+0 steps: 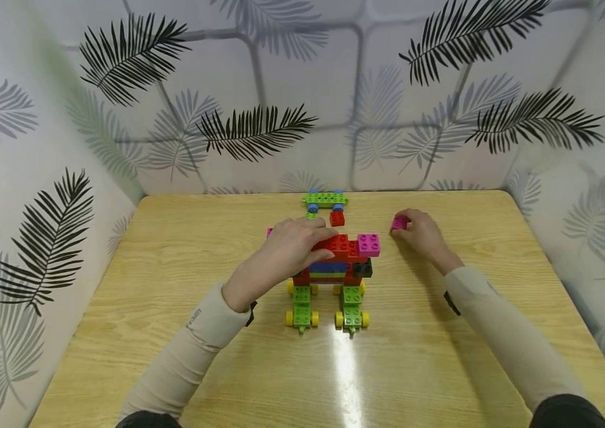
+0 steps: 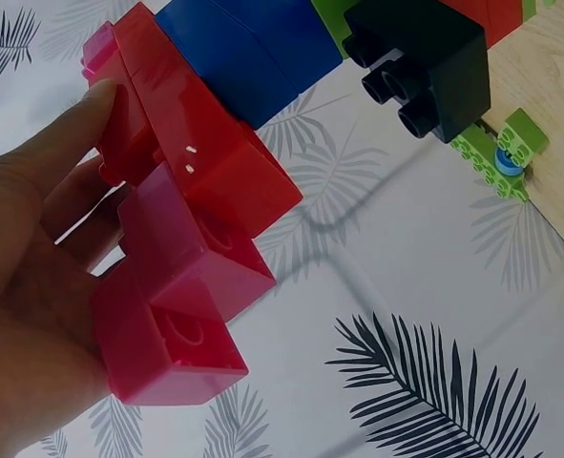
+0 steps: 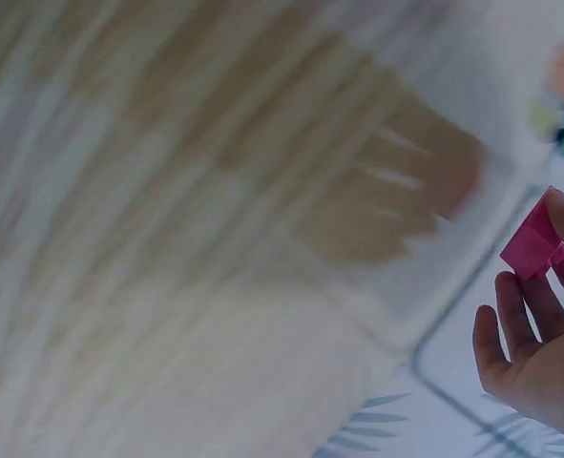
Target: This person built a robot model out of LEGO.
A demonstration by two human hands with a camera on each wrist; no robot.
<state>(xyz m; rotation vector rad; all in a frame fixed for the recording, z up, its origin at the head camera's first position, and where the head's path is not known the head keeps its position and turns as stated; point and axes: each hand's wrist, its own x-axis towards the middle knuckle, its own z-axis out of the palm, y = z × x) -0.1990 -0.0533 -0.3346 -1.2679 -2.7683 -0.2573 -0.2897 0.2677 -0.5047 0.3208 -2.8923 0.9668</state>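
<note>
A toy brick build stands mid-table on two green wheeled bases (image 1: 302, 308) with yellow wheels. Its upper part has red bricks (image 1: 341, 242), a blue layer (image 1: 328, 267), a black brick (image 1: 363, 268) and a pink brick at the right end (image 1: 369, 244). My left hand (image 1: 288, 246) grips the red bricks from above, its thumb along their near side. In the left wrist view two stepped pink bricks (image 2: 167, 339) lie by the palm. Off to the right, my right hand (image 1: 424, 235) pinches a separate pink brick (image 3: 532, 243) between thumb and fingers.
Behind the build, a green wheeled base (image 1: 325, 200) with blue wheels stands near the table's back edge. A loose red brick (image 1: 337, 219) lies just in front of it, beside a partly hidden green brick (image 1: 310, 216). Leaf-patterned cloth walls (image 1: 302, 160) border the wooden table (image 1: 184, 238).
</note>
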